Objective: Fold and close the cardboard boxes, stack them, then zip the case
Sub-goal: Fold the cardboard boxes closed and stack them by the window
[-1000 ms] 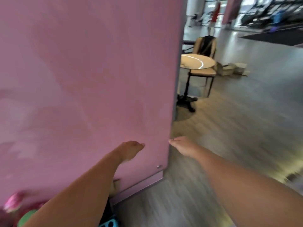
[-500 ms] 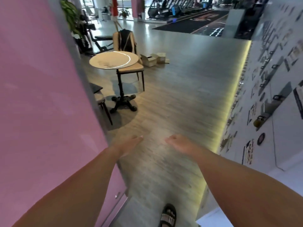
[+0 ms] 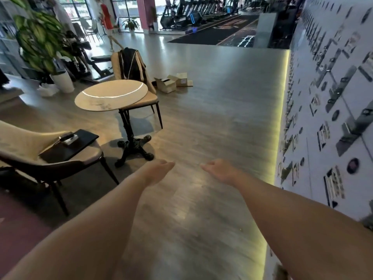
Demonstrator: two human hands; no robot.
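Cardboard boxes, tan and unfolded (image 3: 173, 82), lie on the floor at twelve o'clock, beyond reach of both empty, relaxed hands (image 3: 159, 170) (image 3: 219, 170).

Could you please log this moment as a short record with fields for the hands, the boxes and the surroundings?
left hand: held out over the floor, fingers relaxed, holds nothing
right hand: held out likewise, holds nothing
cardboard boxes: on the floor beyond the chair, flaps open, far from both hands
round table: left of the walkway
locker wall: along the right
case: not visible
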